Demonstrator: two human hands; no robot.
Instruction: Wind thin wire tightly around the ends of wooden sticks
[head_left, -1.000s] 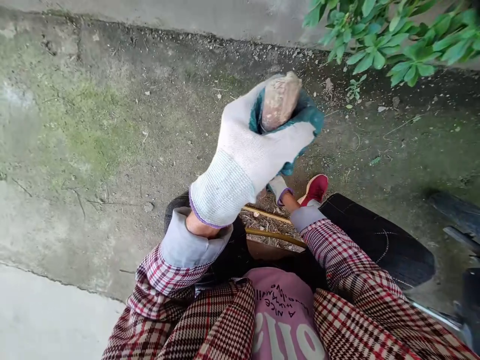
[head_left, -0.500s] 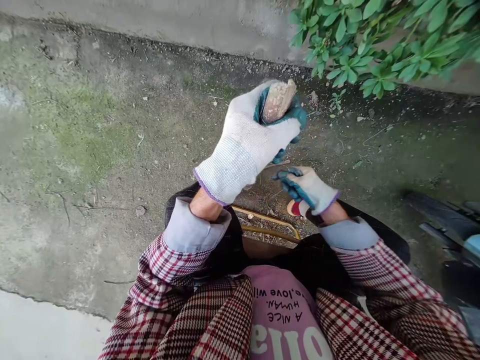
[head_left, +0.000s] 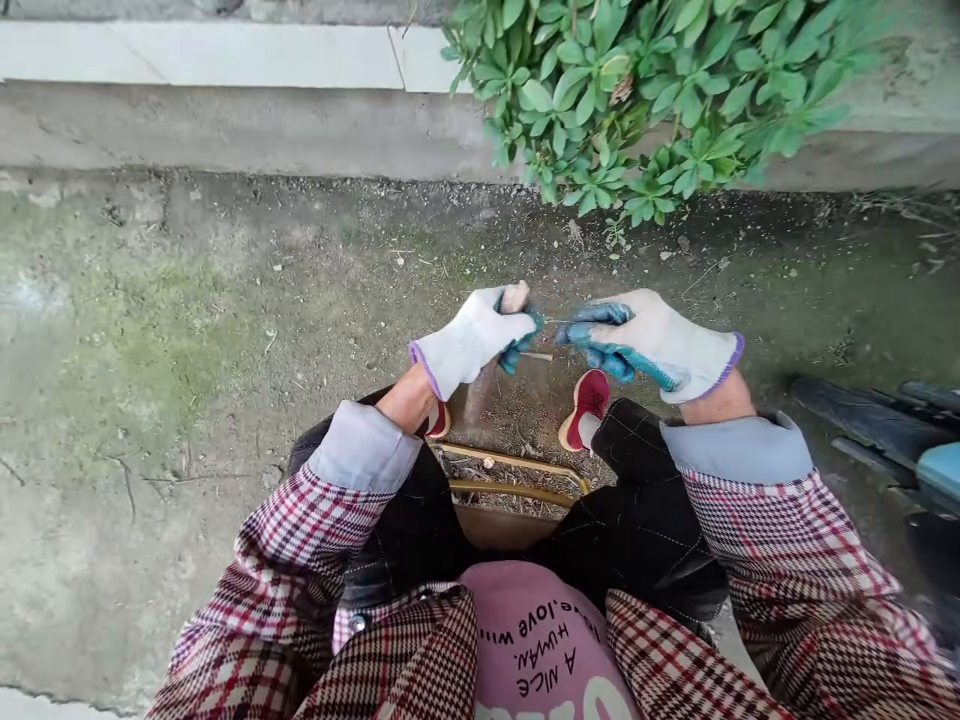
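My left hand (head_left: 480, 340) wears a white knit glove with a blue-green coated palm. Its fingers are wrapped round a rough, pale brown chunk (head_left: 514, 297), perhaps wood or stone; only its top end shows. Facing it a short gap away is my right hand (head_left: 645, 340), gloved alike, with fingers pressed together. A thin pale strand (head_left: 555, 321) spans the gap and meets the right fingertips; its kind is unclear. Both hands are above the ground in front of my knees. Just below the gap a short thin stick (head_left: 537, 356) shows, partly behind the left fingers.
Between my legs is a yellow metal frame (head_left: 517, 490). My red shoes (head_left: 587, 405) stand on mossy dirt ground (head_left: 165, 340). Ahead runs a low concrete wall (head_left: 262, 130) with a leafy green bush (head_left: 600, 90) overhanging it. A dark object with a wheel-like part (head_left: 870, 415) is at right.
My left hand has come lower, turning the chunk mostly out of sight. My right hand has risen and now faces it. The view has shifted to show more of the wall and my shoes.
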